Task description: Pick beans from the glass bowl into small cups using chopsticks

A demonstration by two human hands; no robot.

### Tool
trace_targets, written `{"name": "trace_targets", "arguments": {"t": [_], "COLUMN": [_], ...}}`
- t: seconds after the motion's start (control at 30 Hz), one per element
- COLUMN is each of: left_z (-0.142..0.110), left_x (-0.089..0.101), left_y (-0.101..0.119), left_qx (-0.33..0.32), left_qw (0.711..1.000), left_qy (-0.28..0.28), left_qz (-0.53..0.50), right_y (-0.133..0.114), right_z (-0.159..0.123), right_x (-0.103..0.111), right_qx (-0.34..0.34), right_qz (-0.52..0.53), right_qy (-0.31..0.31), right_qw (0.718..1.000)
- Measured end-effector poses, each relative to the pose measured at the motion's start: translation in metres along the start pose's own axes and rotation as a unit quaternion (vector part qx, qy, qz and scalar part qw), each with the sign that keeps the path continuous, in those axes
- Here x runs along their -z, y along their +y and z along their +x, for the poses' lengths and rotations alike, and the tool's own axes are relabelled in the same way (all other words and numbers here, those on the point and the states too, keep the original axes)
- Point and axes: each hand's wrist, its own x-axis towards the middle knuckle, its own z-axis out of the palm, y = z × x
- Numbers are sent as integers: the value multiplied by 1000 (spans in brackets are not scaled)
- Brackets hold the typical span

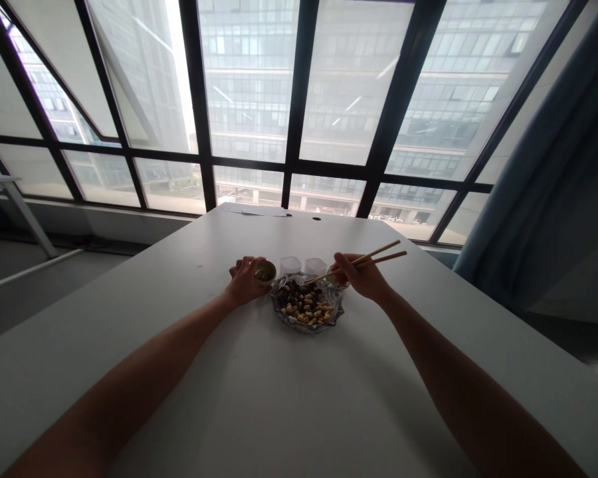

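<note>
A glass plate [335, 317] with a wavy rim sits on the white table [259, 398], filled with pale nuts and darker pieces. My left hand [244, 280] is wrapped round a small cup [265, 270] just left of the plate. My right hand [361, 275] pinches a pair of wooden chopsticks [373, 257]; their tips point down-left and reach the far side of the plate. Behind the plate stand two small clear cups [289, 265] [315, 265], side by side. Something small and reddish [341, 284] lies under my right hand, partly hidden.
The table's far edge [299, 216] runs close to a large black-framed window [299, 133]. A sheet of paper [252, 210] and a small dark hole [316, 218] are near that edge. A blue curtain [543, 199] hangs at the right. A white frame [24, 212] stands at the left.
</note>
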Motion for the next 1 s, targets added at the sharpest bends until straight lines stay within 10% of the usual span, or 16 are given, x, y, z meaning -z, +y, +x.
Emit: {"name": "trace_targets", "arguments": {"t": [0.27,1.0], "left_z": [3,5], "left_x": [2,-3], "left_y": [-2,-8], "left_qx": [-22,-8], "left_qw": [999,998], "left_qy": [22,36], "left_qz": [-13,-43], "right_y": [0,8], "right_z": [-5,0], "right_x": [-14,-23], "right_qx": [38,-31], "right_qz": [-51,77], "right_qy": [-76,59], "right_qw": [995,995]}}
